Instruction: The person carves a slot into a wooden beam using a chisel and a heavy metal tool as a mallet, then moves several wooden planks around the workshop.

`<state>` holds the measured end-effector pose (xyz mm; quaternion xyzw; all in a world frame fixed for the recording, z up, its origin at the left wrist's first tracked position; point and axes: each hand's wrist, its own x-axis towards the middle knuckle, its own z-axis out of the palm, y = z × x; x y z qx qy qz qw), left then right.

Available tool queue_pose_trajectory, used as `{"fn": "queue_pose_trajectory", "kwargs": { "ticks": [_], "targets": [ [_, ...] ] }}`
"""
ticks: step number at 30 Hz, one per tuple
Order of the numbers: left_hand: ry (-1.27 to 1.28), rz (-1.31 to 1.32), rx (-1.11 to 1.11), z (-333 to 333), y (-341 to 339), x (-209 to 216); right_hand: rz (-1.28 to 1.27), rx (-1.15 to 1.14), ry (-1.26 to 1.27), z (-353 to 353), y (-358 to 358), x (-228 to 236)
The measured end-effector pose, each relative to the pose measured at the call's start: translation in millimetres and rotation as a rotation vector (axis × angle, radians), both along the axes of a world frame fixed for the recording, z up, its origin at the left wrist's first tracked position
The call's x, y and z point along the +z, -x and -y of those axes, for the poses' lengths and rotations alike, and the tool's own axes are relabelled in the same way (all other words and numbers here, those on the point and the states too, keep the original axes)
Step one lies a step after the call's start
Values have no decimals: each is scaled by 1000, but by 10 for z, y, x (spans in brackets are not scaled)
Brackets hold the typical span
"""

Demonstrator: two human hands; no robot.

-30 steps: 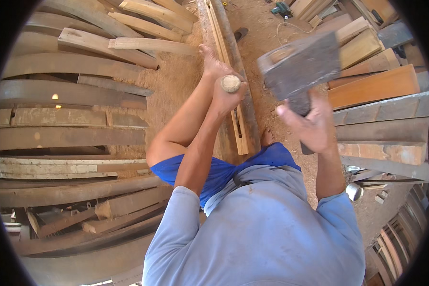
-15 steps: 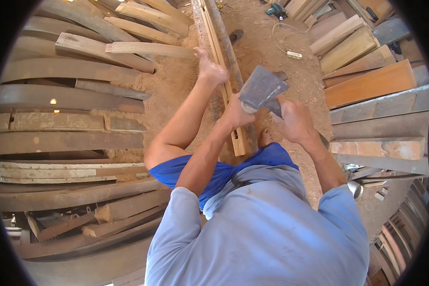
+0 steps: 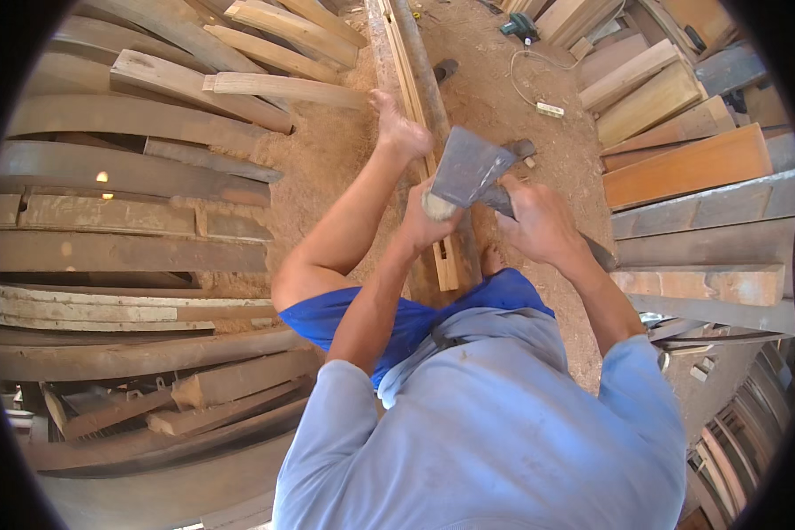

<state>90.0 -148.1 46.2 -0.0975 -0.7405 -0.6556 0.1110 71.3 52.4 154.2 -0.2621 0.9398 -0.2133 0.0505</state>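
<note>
My right hand [image 3: 539,221] is closed round the handle of an axe with a broad dark grey metal head [image 3: 473,166]. The end of its handle sticks out past my right wrist. My left hand [image 3: 428,221] is closed on a pale, rounded piece [image 3: 439,205] at the lower left edge of the axe head; what it is I cannot make out. Beneath my hands a narrow light wooden beam [image 3: 448,269] with slots cut in it runs away from me between my legs, beside a darker beam. My bare left foot [image 3: 402,132] rests by its side.
Many curved and straight timbers [image 3: 124,252] are stacked at the left. More boards, one of them orange-brown [image 3: 689,165], lean at the right. A green power tool [image 3: 518,25], a cable and a white power strip [image 3: 549,110] lie on the sawdust-covered floor ahead.
The axe head has shifted slightly to the left and tilted. More of the pale piece shows in my left hand. My right hand has moved a little to the left.
</note>
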Motion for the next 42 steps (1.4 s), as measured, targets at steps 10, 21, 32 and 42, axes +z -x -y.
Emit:
{"fn": "queue_pose_trajectory", "kwargs": {
  "ticks": [10, 21, 32, 42],
  "targets": [
    [80, 18, 95, 161, -110, -167, -324, 6, 788, 326, -49, 488],
    [34, 10, 37, 55, 20, -244, 217, -43, 567, 83, -155, 37],
    [41, 154, 25, 36, 326, 100, 134, -281, 809, -299, -266, 666],
    [176, 4, 2, -382, 181, 204, -38, -143, 14, -369, -66, -18]
  ]
}}
